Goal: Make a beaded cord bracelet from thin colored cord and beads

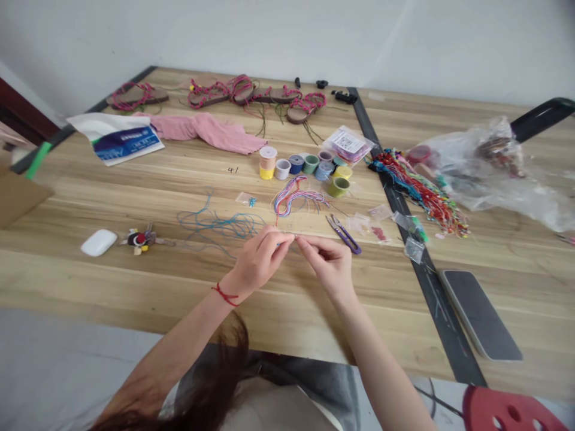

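Observation:
My left hand [260, 257], a red string bracelet [225, 294] on its wrist, is closed in a pinch above the table. A bit of blue thread shows between its fingers, and a loose tangle of blue thread [220, 222] lies just to its left. My right hand [330, 260] is pinched too, its fingertips meeting those of the left; the tiny thing there is too small to make out. Just beyond the hands lies a bundle of pink, white, blue and red threads [294, 194]. Purple-handled thread snips [344, 233] rest beside my right hand.
Thread spools [310, 163] stand behind the bundle. Small bead bags [380, 232], colourful cords [422, 191] and a phone [483, 314] are on the right. Keys [140, 239] and a white case [99, 242] lie left. Sandals [287, 96] line the back.

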### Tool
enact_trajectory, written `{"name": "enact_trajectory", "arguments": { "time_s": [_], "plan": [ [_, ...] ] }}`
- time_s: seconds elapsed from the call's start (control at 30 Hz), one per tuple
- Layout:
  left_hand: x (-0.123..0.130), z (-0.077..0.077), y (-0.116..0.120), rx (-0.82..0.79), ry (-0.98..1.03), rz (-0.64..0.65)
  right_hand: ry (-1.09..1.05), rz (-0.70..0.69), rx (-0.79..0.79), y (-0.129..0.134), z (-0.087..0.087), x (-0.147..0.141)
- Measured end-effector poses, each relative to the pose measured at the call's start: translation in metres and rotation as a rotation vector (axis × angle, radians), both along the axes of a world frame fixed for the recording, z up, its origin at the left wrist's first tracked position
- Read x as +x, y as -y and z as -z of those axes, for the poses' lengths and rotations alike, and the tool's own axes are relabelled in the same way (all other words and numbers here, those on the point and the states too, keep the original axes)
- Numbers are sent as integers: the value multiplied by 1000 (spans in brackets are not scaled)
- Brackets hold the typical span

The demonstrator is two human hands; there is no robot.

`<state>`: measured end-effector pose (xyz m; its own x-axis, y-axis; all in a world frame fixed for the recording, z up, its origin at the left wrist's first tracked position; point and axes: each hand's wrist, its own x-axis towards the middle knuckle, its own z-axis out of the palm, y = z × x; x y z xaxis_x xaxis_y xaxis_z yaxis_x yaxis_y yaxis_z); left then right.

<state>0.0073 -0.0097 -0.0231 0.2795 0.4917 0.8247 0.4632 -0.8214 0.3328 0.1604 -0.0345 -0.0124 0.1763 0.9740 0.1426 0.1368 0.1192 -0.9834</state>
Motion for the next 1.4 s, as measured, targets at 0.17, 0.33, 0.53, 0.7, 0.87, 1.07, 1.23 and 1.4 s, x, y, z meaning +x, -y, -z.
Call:
{"name": "enact_trajectory", "arguments": {
  "time_s": [0.17, 0.33, 0.53, 0.7, 0.87, 1.07, 1.23, 1.4],
  "plan": [
    [1, 2, 0, -3, -13, 3, -20, 15, 22, 0, 2, -2],
    [0, 3, 0, 18, -39, -6, -55, -13, 14, 0, 1, -2],
    [-5, 1, 1, 111, -185, -36, -14, -7, 9, 0, 0, 0],
    [-8, 1, 1, 152, -254, -44, 5, 4, 31, 0, 1, 1],
    [-11, -3, 1, 219, -304, -56, 26, 17, 52, -1, 3, 2],
    [-8, -2, 1, 192, -272, -61, 124, -21, 57, -2, 5, 7],
    [-3, -2, 1, 37, -152, -34, 164, -100, 73, -4, 3, 15],
    [-2, -4, 0, -19, -123, 32, 200, -213, 68, -7, -3, 26]
  ]
}}
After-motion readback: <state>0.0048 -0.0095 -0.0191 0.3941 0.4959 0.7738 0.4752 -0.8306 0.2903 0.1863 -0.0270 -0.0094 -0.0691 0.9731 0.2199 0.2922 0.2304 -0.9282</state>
